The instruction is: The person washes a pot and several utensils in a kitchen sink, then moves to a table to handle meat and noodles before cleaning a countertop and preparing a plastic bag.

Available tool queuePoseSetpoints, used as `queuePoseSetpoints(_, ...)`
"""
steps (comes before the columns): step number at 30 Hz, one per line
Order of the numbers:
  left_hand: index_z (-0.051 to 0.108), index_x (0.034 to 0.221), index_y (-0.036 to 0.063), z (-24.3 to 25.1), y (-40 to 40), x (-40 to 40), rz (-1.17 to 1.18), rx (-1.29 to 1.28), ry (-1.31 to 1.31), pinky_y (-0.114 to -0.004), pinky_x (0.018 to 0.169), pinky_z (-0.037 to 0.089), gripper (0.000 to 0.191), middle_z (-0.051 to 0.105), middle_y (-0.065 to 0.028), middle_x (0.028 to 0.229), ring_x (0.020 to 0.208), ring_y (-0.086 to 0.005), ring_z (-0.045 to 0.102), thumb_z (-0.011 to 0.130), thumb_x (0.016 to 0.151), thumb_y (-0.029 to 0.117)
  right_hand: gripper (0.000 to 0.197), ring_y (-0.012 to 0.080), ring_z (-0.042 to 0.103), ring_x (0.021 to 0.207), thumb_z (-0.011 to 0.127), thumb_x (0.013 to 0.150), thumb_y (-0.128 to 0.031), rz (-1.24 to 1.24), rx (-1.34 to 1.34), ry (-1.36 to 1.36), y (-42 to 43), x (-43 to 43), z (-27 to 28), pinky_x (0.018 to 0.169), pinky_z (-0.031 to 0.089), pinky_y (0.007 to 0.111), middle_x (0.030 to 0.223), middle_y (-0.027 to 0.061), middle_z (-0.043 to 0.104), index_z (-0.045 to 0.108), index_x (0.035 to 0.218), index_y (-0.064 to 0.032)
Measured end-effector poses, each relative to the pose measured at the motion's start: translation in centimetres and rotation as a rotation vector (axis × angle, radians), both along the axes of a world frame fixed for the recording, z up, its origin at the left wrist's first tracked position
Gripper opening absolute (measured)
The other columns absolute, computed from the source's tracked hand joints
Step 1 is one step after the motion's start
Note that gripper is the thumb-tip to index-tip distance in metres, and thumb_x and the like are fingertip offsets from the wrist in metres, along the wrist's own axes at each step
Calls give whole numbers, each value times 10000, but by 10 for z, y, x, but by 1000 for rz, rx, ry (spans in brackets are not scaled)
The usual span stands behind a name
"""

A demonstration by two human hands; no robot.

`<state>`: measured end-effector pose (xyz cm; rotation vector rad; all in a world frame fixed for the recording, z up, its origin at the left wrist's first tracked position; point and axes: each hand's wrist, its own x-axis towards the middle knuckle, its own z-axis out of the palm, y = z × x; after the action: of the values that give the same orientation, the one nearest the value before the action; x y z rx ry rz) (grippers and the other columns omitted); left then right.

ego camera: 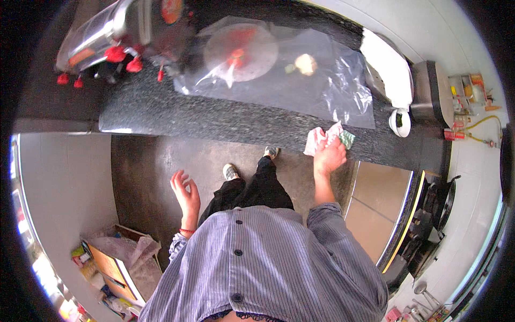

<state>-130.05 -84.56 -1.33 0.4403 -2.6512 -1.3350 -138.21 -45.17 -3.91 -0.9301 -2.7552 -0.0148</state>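
Observation:
My right hand (pixel 330 156) grips a crumpled pink-and-white cloth (pixel 315 141) at the front edge of a dark speckled countertop (pixel 225 114). A green patterned piece (pixel 347 139) sticks out beside the fingers; whether it belongs to the same cloth I cannot tell. My left hand (pixel 186 193) hangs over the floor, fingers apart and holding nothing, with a red band at the wrist. Beyond the right hand, a clear plastic sheet (pixel 305 92) covers part of the counter. Under or on it shows a round pale shape with red marks (pixel 241 52). A small cream-coloured lump (pixel 305 64) lies to its right.
A white bowl (pixel 399 122) with something dark green in it stands at the right, near a white sheet-like item (pixel 386 68). A shiny metal object with red tassels (pixel 114 52) occupies the far left. A black stove (pixel 426 229) and an opened box (pixel 116 265) flank me.

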Motion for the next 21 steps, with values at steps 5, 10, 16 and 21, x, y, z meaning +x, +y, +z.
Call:
queuePoseSetpoints(5, 411, 1165, -3, -4, -44, 55, 168, 45, -58, -267, 708, 465, 384, 381, -140, 1148, 915, -202, 532, 472, 792, -67, 396, 313, 520, 872, 553, 789, -411, 243, -57, 76, -110, -29, 2, 733, 379, 440, 893, 143, 538, 549, 994, -72)
queuePoseSetpoints(10, 405, 1174, 8, 5, -60, 92, 348, 32, -112, -267, 698, 469, 359, 386, -129, 1148, 905, -189, 544, 476, 825, -34, 326, 313, 529, 850, 596, 734, -353, 571, -193, 34, -220, -59, 11, 720, 387, 455, 895, 127, 537, 535, 911, -86)
queuePoseSetpoints(16, 408, 1174, 15, 3, -46, 130, 570, 30, -106, -273, 701, 473, 343, 403, -114, 1128, 893, -180, 546, 478, 840, -13, 292, 270, 533, 821, 622, 702, -329, 947, -201, 53, -323, -92, -5, 698, 399, 421, 851, 95, 531, 530, 868, -106)
queuePoseSetpoints(21, 419, 1161, 11, 4, -19, 158, 806, 22, -156, -279, 704, 472, 335, 412, -117, 1115, 857, -180, 547, 487, 834, -10, 242, 241, 527, 824, 603, 716, -311, 1200, -193, 109, -401, -117, -6, 700, 399, 398, 841, 65, 530, 540, 850, -119)
